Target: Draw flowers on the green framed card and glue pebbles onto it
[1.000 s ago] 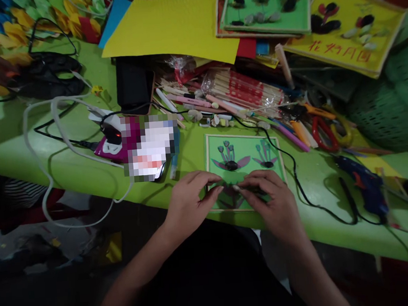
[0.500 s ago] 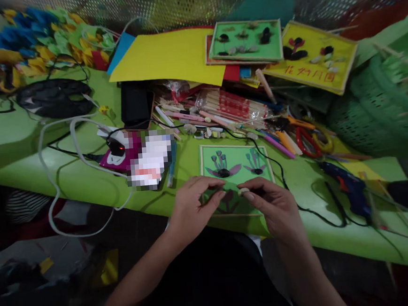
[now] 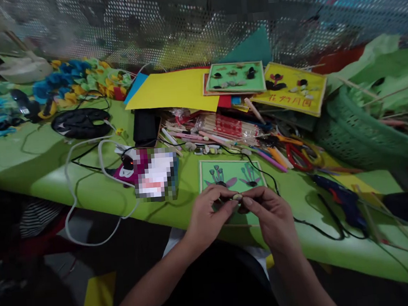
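Between my two hands is a small pale pebble [image 3: 237, 197], pinched at the fingertips over the near part of a green picture board [image 3: 231, 169]. My left hand [image 3: 207, 216] is closed on the pebble's left side with thumb and forefinger. On its right side my right hand [image 3: 274, 216] pinches it as well. The board has a thin wooden frame and shows two plant shapes with dark pebbles, stems and purplish leaves. My hands cover much of its lower half.
A blue hot glue gun [image 3: 345, 201] lies at the right, its black cord crossing the table. Behind the board are markers, bundled sticks [image 3: 228, 126] and red-handled scissors [image 3: 298, 157]. A green basket [image 3: 358, 134] stands right. A phone [image 3: 156, 174] and white cable [image 3: 66, 201] lie left.
My left hand has moved right and now grips the pebble that only my right hand held. The view has tilted upward. Another person's hand at the far left has gone from sight.
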Tool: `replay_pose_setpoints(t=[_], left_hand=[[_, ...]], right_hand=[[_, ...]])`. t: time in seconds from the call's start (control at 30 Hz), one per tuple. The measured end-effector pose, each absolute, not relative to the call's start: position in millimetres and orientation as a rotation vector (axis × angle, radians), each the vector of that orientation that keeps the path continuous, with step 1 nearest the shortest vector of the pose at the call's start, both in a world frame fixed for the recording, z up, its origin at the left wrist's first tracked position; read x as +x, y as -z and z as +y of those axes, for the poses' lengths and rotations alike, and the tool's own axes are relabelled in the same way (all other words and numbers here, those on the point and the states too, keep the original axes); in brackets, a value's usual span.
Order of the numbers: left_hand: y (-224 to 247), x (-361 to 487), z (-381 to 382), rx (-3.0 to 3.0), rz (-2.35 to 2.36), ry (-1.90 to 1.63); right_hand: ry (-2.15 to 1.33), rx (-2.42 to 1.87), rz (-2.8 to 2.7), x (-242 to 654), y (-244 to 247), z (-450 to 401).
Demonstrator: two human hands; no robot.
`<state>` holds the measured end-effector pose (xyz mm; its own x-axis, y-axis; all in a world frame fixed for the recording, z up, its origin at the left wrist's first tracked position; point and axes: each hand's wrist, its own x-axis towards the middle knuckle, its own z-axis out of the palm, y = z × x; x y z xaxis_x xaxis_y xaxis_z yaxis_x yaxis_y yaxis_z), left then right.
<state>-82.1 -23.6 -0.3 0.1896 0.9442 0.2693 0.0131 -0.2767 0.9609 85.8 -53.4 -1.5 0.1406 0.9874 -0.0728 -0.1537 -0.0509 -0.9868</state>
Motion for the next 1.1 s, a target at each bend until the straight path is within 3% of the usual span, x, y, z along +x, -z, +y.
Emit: replay_pose_setpoints(t=[0.33, 0.53, 0.77, 0.83, 1.1], left_hand=[[7, -79, -26, 2.074, 0.959, -1.331], [8, -80, -25, 1.713, 0.989, -1.205], [20, -98, -9, 1.061, 1.067, -1.190], [22, -98, -5, 0.998, 1.087, -1.242], [27, -92, 2, 0.957, 1.072, -1.233]], right_hand=[[-1.176, -1.250, -1.035, 89, -1, -49], [-1.146, -1.209, -1.004, 104, -5, -57], [-0.201, -1.770, -0.978, 230, -11, -104], [-0.076, -1.955, -0.992, 269, -6, -112], [-0.377, -2.076, -0.879, 317, 19, -83]])
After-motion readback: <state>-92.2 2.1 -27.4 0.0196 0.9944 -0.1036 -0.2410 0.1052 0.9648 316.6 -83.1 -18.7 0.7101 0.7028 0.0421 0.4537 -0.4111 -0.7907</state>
